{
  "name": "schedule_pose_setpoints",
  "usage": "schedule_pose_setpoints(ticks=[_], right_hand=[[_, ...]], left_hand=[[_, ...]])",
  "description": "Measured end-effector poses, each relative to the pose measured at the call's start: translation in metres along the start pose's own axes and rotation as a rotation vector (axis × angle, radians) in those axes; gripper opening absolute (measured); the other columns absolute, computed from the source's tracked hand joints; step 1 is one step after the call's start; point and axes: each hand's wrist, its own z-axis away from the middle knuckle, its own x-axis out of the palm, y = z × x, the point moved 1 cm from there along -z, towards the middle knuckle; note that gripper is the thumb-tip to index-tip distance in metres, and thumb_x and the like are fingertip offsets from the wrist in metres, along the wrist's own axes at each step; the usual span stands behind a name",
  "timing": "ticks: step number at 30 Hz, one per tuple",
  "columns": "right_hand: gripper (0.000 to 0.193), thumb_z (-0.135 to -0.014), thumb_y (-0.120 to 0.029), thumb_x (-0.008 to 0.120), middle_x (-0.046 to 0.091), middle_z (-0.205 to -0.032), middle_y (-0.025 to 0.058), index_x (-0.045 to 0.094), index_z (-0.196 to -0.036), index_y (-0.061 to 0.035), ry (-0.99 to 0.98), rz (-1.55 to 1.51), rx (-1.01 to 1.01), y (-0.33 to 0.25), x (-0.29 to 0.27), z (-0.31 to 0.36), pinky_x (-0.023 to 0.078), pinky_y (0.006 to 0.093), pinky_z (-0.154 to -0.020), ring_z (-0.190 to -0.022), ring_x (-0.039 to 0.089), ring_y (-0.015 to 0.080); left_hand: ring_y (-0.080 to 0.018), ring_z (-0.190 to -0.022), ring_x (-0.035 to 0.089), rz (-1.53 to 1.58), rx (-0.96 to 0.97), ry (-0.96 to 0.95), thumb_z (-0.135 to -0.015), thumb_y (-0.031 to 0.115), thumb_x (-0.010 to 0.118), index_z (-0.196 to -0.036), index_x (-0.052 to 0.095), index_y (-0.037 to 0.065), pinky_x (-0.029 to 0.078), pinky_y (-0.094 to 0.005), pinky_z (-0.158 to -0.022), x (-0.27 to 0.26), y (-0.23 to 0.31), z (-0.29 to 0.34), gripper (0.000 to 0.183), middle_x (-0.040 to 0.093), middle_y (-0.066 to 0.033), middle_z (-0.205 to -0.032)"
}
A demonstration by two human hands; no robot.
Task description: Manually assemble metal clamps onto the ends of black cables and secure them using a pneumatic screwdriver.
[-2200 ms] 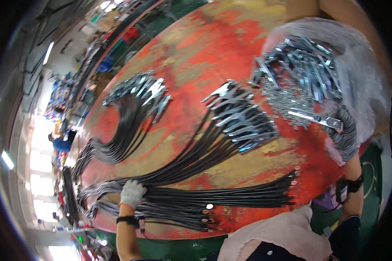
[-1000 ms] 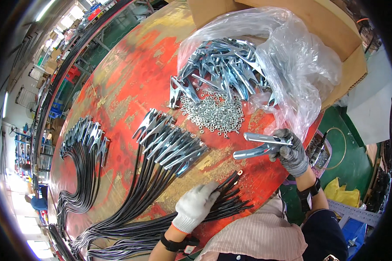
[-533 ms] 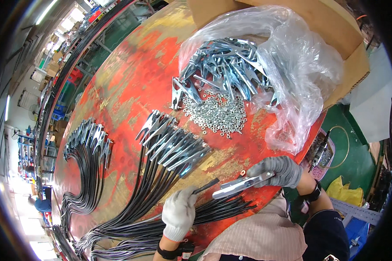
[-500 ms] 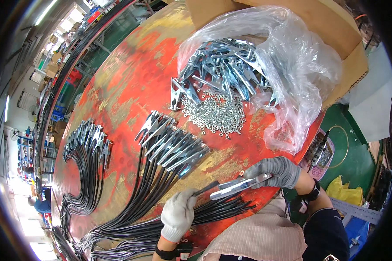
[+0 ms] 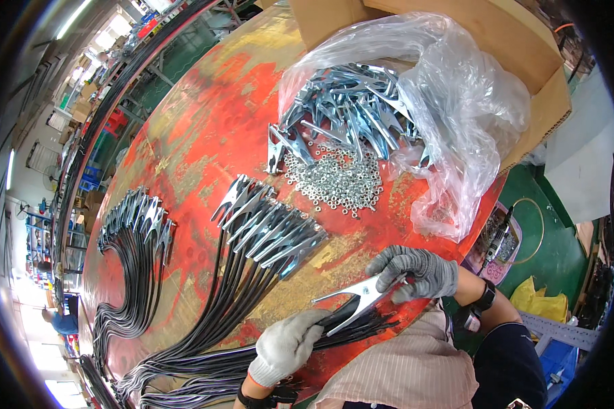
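My right hand, in a grey striped glove, pinches a silver metal spring clamp by its rear end. Its two long arms spread apart toward my left hand. My left hand, in a white knit glove, is closed around a black cable, whose end lies against or just behind the clamp. Whether the two are joined, I cannot tell. Below them runs a bundle of loose black cables along the table's near side. A second bunch of cables with clamps on their ends lies just beyond my left hand.
The worn red round table bears another bunch of clamped cables at left. Farther back lie a pile of small nuts and a heap of clamps in a clear plastic bag, beside a cardboard box.
The clamp has turned in my right hand, and its two arms now show spread apart. My left hand has turned, and the cable end has come down close to the clamp.
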Motion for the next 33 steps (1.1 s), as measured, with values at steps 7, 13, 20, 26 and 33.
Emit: schedule_pose_setpoints(ticks=[7, 13, 20, 26, 33], right_hand=[[0.036, -0.075, -0.007, 0.080, 0.068, -0.106, 0.0045, 0.066, -0.108, -0.0054, 0.397, -0.087, 0.230, -0.016, -0.026, 0.025, 0.051, 0.0296, -0.086, -0.097, 0.064, 0.0158], [0.026, -0.083, -0.008, 0.072, 0.069, -0.107, 0.0099, 0.068, -0.109, -0.0059, 0.063, 0.200, -0.039, -0.016, -0.024, 0.024, 0.052, 0.0341, -0.087, -0.100, 0.067, 0.0239], [0.023, -0.086, -0.009, 0.069, 0.069, -0.109, 0.0072, 0.067, -0.109, -0.0059, 0.003, 0.039, -0.048, 0.003, -0.002, 0.003, 0.051, 0.0350, -0.090, -0.103, 0.065, 0.0235], [0.034, -0.088, -0.014, 0.067, 0.060, -0.117, 0.0082, 0.057, -0.120, -0.0079, -0.100, 0.211, -0.181, 0.005, 0.018, -0.016, 0.049, 0.0344, -0.090, -0.106, 0.061, 0.0243], [0.028, -0.087, -0.022, 0.068, 0.061, -0.104, 0.0054, 0.058, -0.111, -0.0122, -0.226, 0.225, 0.149, -0.002, 0.019, -0.023, 0.050, 0.0347, -0.083, -0.097, 0.063, 0.0238]], left_hand=[[-0.0323, -0.080, 0.066, -0.051, -0.156, -0.059, -0.088, 0.017, 0.062, -0.110, 0.066, 0.009, 0.051, -0.0389, -0.070, 0.004, -0.005, -0.003, 0.024, 0.067, -0.0147, -0.089], [-0.0303, -0.083, 0.066, 0.048, -0.194, -0.072, -0.088, 0.014, 0.059, -0.111, 0.065, 0.007, 0.051, -0.0370, -0.072, 0.002, -0.001, -0.005, 0.025, 0.067, -0.0150, -0.090], [-0.0319, -0.087, 0.066, 0.044, -0.097, -0.035, -0.088, 0.010, 0.059, -0.113, 0.064, 0.009, 0.052, -0.0371, -0.075, 0.004, -0.011, 0.003, 0.026, 0.067, -0.0141, -0.099], [-0.0323, -0.087, 0.066, 0.145, -0.045, -0.039, -0.086, 0.007, 0.057, -0.113, 0.065, 0.009, 0.053, -0.0382, -0.074, -0.002, -0.012, 0.006, 0.028, 0.067, -0.0152, -0.097], [-0.0341, -0.075, 0.065, -0.280, -0.026, -0.114, -0.075, 0.013, 0.069, -0.100, 0.070, 0.007, 0.051, -0.0387, -0.066, -0.007, 0.002, 0.002, 0.026, 0.068, -0.0135, -0.084]])
